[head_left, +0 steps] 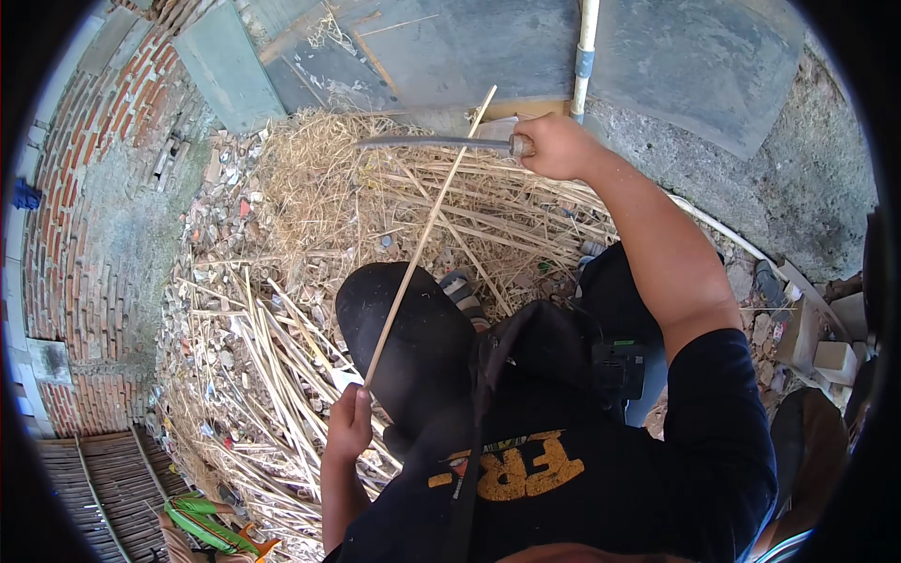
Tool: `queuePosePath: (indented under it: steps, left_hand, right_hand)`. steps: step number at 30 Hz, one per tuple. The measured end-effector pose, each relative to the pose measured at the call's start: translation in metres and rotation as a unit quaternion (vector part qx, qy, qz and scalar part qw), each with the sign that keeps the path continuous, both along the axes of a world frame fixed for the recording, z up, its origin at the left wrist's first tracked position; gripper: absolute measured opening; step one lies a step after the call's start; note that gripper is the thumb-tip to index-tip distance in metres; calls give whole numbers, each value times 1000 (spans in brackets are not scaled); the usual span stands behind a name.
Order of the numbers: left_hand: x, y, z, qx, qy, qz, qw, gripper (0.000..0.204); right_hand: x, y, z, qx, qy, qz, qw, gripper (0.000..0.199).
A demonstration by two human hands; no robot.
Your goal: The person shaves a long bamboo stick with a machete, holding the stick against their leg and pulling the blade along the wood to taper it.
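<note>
The person sits low, knees in dark trousers, and works above a big heap of cut bamboo strips [282, 375] and dry straw [319, 188] that covers the ground; the left hand [349, 422], near the body on the left, is closed around the lower end of a thin bamboo strip [427, 230]; the strip goes up and away from this hand, tilted to the right, and its far end reaches the grey slabs [469, 47] at the far side. The right hand [554, 145] is stretched out far, with the fingers wrapped tight on the handle of a long knife [422, 143]; the blade lies almost level and points to the left; it crosses the strip near the upper part, but I cannot tell if the two are touching. A pale pole [584, 56] stands just behind the right hand. On the left is a curved brick wall [66, 188]; at the near left corner lies a woven bamboo mat [103, 479], and beside it a green and orange cloth [202, 521]. I see no container here; the loose strips lie straight on the ground.
</note>
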State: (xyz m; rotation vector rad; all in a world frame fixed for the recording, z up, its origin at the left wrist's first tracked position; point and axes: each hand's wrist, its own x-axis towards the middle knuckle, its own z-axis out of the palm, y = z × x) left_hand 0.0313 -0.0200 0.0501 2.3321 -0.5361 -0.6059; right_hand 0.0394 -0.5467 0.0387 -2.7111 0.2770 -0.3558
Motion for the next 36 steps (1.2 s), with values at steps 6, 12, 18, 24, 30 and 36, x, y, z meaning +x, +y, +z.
queuePosePath:
  steps: [6,12,18,24,30,36]
  left_hand:
    - [-6,-2,-3,39,-24,20,999,50]
    - [-6,-10,-5,112,-104,13,988,39]
    - [-11,-17,-14,66,-189,-11,980,28]
    - [-11,-29,0,73,-155,6,985,31]
    - [0,-17,-13,76,-113,-4,991,42]
    - [1,-22,-2,72,-107,-14,992,44]
  right_hand:
    - [0,32,27,-32,88,86,992,30]
    - [-5,35,34,-12,110,95,989,30]
    - [-4,34,31,-8,99,102,990,32]
    - [-7,37,34,-32,98,104,989,27]
    - [-3,34,30,-17,105,97,990,24]
    - [6,37,22,6,132,69,989,26]
